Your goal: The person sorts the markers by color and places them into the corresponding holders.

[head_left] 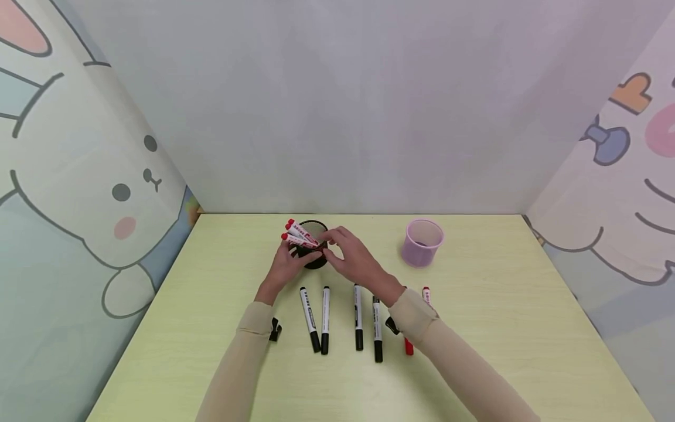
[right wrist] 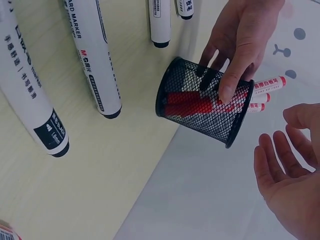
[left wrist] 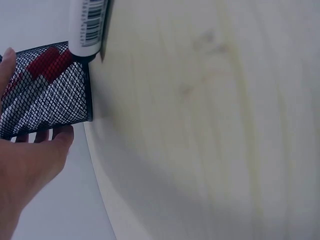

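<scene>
A black mesh pen cup point(right wrist: 172, 87) stands at the back of the table, left of centre, with several red-capped whiteboard markers point(head_left: 300, 233) inside leaning out over its rim. My left hand point(head_left: 285, 267) grips the cup's side; in the right wrist view the thumb lies across the mesh and the fingers go behind it. In the left wrist view the red caps point(left wrist: 50, 62) show through the mesh near the base. My right hand point(right wrist: 295, 175) is just off the rim by the marker ends, fingers loosely bent with nothing between them.
Several black-capped markers point(head_left: 325, 319) lie in a row in front of the cup. Red markers point(head_left: 409, 347) lie partly hidden under my right forearm. A purple cup point(head_left: 420, 253) stands at the back right. A pale wall point(head_left: 358, 117) borders the table's far edge.
</scene>
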Action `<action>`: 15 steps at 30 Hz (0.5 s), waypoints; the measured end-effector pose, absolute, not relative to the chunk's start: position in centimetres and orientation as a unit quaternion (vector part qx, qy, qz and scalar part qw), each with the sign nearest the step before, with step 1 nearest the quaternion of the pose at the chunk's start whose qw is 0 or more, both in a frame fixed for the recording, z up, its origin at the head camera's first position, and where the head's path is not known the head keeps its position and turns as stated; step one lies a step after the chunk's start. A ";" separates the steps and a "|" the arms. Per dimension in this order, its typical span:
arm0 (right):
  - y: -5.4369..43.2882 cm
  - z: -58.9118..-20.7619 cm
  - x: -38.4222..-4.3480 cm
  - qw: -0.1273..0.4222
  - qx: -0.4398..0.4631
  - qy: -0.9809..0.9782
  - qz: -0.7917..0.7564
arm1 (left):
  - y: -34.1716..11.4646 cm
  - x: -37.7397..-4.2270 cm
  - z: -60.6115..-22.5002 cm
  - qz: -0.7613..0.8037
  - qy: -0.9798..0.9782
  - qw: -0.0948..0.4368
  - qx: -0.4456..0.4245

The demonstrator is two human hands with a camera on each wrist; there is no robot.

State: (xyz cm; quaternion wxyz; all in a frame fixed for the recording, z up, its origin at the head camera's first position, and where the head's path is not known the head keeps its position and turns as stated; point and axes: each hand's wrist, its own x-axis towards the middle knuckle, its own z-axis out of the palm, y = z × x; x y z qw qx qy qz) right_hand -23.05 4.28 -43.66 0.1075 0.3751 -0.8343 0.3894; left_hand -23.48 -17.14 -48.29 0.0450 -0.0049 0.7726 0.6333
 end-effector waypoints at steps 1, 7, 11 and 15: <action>4.4 -43.7 -22.9 0.107 0.373 -0.836 0.388 | -17.2 -23.7 -48.7 0.634 0.773 0.043 -0.005; 5.3 -43.7 -22.1 0.105 0.365 -0.842 0.383 | -17.6 -24.3 -50.2 0.626 0.779 0.025 -0.005; 5.9 -43.7 -21.5 0.096 0.359 -0.843 0.389 | -17.6 -24.3 -50.3 0.619 0.785 0.021 -0.008; 6.5 -43.7 -21.0 0.089 0.357 -0.845 0.388 | -17.5 -24.2 -50.3 0.616 0.787 0.019 -0.008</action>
